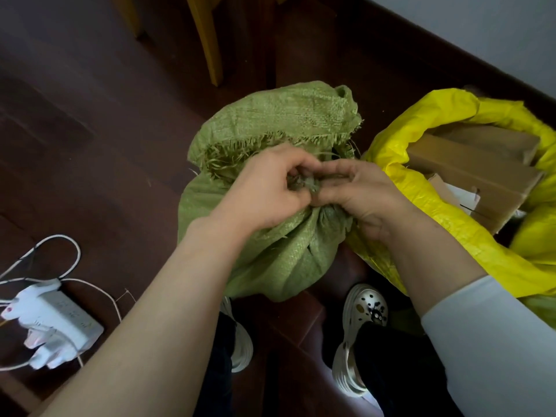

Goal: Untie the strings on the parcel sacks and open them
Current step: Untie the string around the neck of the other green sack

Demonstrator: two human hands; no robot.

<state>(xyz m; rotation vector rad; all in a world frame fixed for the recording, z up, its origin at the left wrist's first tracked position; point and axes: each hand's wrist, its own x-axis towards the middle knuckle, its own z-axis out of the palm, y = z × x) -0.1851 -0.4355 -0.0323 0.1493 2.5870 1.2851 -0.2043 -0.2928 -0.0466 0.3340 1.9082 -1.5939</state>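
A green woven sack [279, 254] stands on the dark wooden floor between my feet, its neck gathered and tied. Its frayed top flap [270, 118] folds away behind the knot. My left hand [264, 191] and my right hand [358, 194] meet at the tied neck, and their fingers pinch the green string knot [305, 186] between them. The knot is mostly hidden by my fingers. To the right, a yellow sack [421, 182] lies open with brown cardboard boxes [469, 173] showing inside.
A white power strip [60, 320] with plugs and white cables lies on the floor at the left. A yellow wooden chair leg [210, 40] stands behind the green sack. My two shoes [361, 326] are below the sacks. A wall runs along the upper right.
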